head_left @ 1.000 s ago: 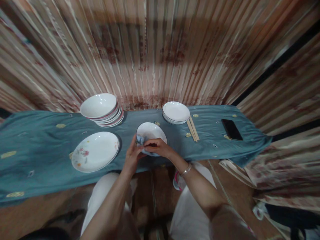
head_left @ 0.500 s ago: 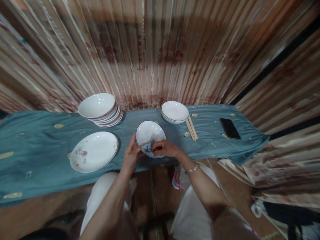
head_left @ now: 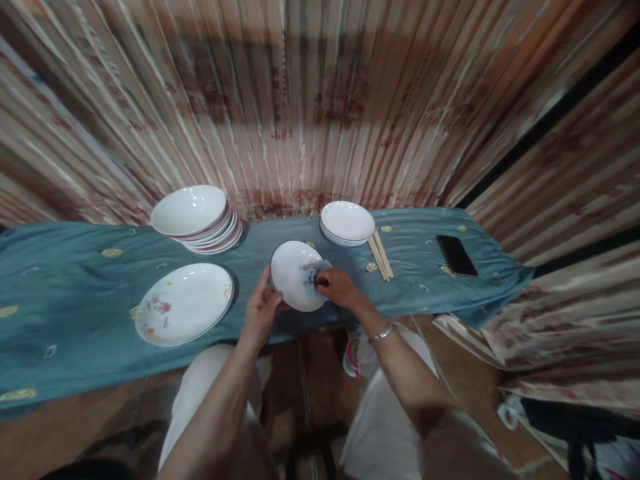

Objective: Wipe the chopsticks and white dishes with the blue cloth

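Note:
A white plate with a dark rim is tilted up at the table's front edge. My left hand grips its left side, thumb over the rim and fingers underneath. Bunched in my right hand is a light blue cloth, pressed against the right part of the plate's inner face. The cloth is partly hidden by my fingers. Behind the plate, to the right, sits a small stack of similar white plates.
A stack of bowls stands at the back left, with an oval flowered platter in front. Chopsticks and a black phone lie to the right on the blue-green tablecloth. A pleated curtain hangs behind.
My right hand has moved the cloth from the plate's lower part up and right to its right side. My left hand keeps its hold on the left rim.

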Demonstrator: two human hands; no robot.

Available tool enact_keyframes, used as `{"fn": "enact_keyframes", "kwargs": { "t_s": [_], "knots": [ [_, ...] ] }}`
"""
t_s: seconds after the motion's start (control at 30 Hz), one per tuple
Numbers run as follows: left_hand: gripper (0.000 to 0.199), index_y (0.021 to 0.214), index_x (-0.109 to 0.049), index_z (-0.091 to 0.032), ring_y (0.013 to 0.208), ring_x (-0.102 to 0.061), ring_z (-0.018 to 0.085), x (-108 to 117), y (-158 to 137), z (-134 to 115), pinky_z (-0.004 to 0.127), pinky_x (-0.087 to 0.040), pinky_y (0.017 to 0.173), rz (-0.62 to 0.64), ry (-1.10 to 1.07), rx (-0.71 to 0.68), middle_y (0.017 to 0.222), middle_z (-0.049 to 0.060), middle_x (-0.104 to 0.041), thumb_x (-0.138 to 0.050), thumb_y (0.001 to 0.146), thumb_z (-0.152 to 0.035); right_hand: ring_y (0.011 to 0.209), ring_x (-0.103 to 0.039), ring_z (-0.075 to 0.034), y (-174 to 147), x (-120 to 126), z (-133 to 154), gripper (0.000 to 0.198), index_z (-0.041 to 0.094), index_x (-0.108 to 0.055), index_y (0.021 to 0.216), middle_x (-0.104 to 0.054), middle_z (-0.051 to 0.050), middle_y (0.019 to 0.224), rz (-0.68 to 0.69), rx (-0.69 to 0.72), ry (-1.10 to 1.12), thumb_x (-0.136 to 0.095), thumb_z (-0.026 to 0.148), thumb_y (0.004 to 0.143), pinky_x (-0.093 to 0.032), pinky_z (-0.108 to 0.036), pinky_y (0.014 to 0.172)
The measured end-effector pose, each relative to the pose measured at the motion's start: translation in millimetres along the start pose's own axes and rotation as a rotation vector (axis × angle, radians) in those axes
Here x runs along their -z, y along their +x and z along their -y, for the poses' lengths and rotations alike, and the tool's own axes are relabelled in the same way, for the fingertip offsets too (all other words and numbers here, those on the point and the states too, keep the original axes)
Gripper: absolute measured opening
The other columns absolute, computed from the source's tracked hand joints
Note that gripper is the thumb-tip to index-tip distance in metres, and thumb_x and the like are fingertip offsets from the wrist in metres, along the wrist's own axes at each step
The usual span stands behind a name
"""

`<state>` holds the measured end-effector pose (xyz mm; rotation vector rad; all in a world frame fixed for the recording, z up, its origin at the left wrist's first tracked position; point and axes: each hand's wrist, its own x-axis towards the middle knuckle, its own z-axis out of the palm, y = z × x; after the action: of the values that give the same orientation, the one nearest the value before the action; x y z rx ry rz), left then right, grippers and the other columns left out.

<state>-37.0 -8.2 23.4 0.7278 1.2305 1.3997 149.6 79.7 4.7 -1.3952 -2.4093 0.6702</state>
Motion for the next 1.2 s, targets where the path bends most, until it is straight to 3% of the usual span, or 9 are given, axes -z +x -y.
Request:
{"fn": "enact_keyframes", "kwargs": {
  "t_s": [0.17,0.47,0.7,1.2],
  "knots": [
    [0.101,0.147,-0.03,-0.02,0.083,-0.062,0.021,-1.0,-1.6,-2.0,0.035,-0.056,0.07,0.007,-0.005,0.005,0.095,0.006,-0.067,-0.077,0.059,-0.034,0.087,-0.06,-0.017,7.7,-7.9,-1.8,0.014,0.018,-0.068,0.085,-0.068,-0.006,0.092,-0.142,-0.035,-0.052,-0.055,0.016,0.081,-0.046,-0.027,0.081],
    [0.098,0.146,-0.032,-0.023,0.089,-0.064,0.023,0.5,0.1,1.9,0.037,-0.056,0.073,0.015,-0.009,-0.001,0.104,0.008,-0.069,-0.077,0.061,-0.034,0.095,-0.059,-0.021,21.0,-12.1,4.2,0.017,0.016,-0.065,0.095,-0.063,-0.012,0.106,-0.266,-0.114,-0.061,-0.05,0.017,0.086,-0.047,-0.031,0.087],
    [0.1,0.147,-0.029,-0.022,0.089,-0.064,0.023,0.5,-1.2,1.3,0.038,-0.056,0.074,0.035,-0.018,0.002,0.107,0.009,-0.068,-0.077,0.061,-0.036,0.097,-0.059,-0.021,34.6,-19.2,4.7,0.02,0.017,-0.063,0.099,-0.061,-0.012,0.111,-0.434,-0.071,-0.002,-0.051,0.016,0.084,-0.047,-0.033,0.09],
    [0.09,0.146,-0.033,-0.023,0.081,-0.064,0.02,2.8,-2.7,3.8,0.036,-0.057,0.069,0.07,0.027,-0.035,0.097,0.006,-0.068,-0.074,0.067,-0.035,0.11,-0.056,-0.02,58.8,-18.4,21.8,0.021,0.018,-0.061,0.104,-0.062,-0.01,0.118,-0.422,0.05,0.168,-0.05,0.016,0.086,-0.04,-0.032,0.1]
  ]
}}
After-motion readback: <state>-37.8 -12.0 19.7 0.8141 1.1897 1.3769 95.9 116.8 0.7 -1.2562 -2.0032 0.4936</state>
